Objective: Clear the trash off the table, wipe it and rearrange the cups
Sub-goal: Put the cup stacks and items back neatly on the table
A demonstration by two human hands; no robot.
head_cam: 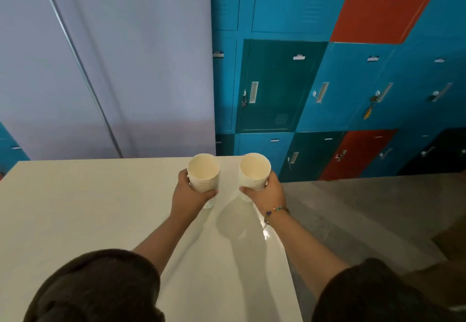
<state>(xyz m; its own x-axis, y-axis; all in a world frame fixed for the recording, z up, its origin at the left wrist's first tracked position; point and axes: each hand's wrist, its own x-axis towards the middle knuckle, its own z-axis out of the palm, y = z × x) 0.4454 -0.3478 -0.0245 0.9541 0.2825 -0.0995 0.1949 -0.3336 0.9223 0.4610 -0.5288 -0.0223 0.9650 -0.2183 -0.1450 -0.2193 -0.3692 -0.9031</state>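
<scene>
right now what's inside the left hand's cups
Top cup of the left stack looks empty, only cream wall showing. The cups nested below are covered, gripped by the left hand.

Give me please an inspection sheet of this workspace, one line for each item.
Surface: white table, glossy, with shadows of the arms.
Job's things: left cup stack and right cup stack, near the far right corner.
Clutter: nothing seen.
Grippers: left hand grips the left cup stack; right hand grips the right cup stack.
Cables: nothing seen.
Surroundings: lockers in blue, teal and red; grey floor.
</scene>
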